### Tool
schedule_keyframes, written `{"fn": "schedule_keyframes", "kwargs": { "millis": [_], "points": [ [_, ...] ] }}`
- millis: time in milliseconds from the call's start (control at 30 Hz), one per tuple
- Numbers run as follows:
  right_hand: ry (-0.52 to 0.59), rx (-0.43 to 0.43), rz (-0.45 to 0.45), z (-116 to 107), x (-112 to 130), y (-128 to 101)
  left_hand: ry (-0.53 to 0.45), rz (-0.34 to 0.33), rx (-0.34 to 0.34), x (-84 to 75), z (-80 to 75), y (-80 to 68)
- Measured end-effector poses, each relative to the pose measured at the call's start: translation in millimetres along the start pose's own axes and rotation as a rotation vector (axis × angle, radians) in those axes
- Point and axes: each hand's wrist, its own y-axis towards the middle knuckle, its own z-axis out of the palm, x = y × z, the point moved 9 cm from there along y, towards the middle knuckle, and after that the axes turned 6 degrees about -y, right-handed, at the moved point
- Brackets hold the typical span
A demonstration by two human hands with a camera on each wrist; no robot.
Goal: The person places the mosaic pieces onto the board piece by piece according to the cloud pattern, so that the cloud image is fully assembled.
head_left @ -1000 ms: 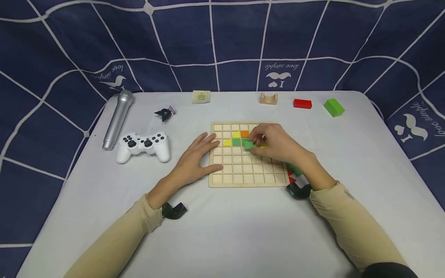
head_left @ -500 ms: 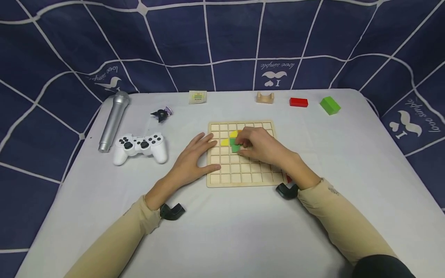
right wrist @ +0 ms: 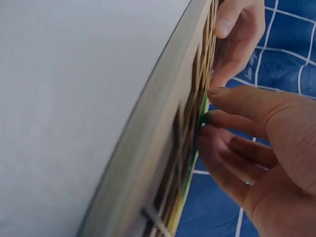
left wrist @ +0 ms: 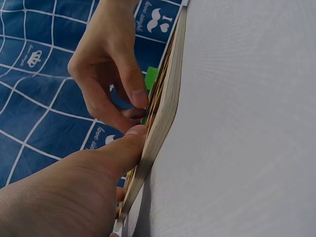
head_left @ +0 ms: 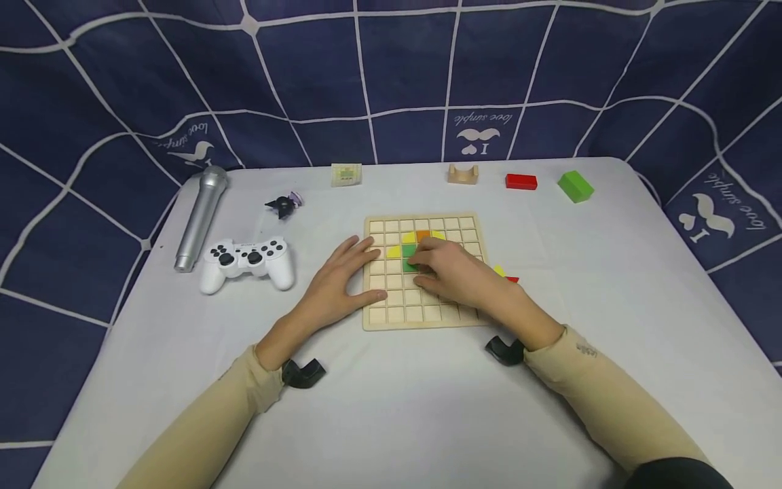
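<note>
Head view: white-covered counter [head_left: 397, 414], dark blue grid-print cloth [head_left: 409, 68] behind it and at both sides.
Microphone [head_left: 200, 221]: silver, lying near the counter's left edge, head end away from the person.
Controller [head_left: 247, 263]: white gamepad, just right of the microphone.
Trinket [head_left: 284, 205]: black and purple, behind the controller; too small to tell more.
Left sleeve [head_left: 201, 414]: beige; black bracket [head_left: 303, 374] beside the wrist.
Left hand [head_left: 336, 282]: fingers straight, spread apart, resting on the left side of the wooden grid board [head_left: 414, 314].
Card [head_left: 346, 174]: pale, green print, at the back edge.
Grid board position: flat mid-counter, between and under the hands.
Yellow pieces [head_left: 394, 252]: one toward the board's left side, two a row farther back, either side of the orange piece [head_left: 423, 236].
Green pieces [head_left: 409, 250]: two on the board, one nearer the person than the other.
Right hand [head_left: 455, 268]: above the board, fingers bent, thumb and fingertips close together at the nearer green piece; contact partly hidden even in the wrist views, so pinching or only touching, cannot tell.
Wooden holder [head_left: 463, 174]: notched top, back edge.
Loose pieces [head_left: 499, 269]: yellow and red, just right of the board, partly behind the right forearm.
Red block [head_left: 520, 182]: back right.
Green block [head_left: 575, 187]: right of the red one.
Right sleeve [head_left: 611, 401]: beige.
</note>
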Motion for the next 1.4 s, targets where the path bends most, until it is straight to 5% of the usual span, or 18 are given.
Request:
{"fn": "schedule_keyframes", "kwargs": {
  "millis": [433,833,1400],
  "points": [
    [-0.015,-0.025,0.022,-11,-8,-21,-0.009,0.012,-0.018,3.0,-0.4,0.1],
    [0.083,-0.115,0.269,-48,-89,-81,0.001,0.015,-0.031,0.3,-4.8,-1.7],
    [0.141,-0.057,0.416,-31,-112,-102,-0.018,0.007,-0.03,3.1,0.2,-0.9]
  ]
}}
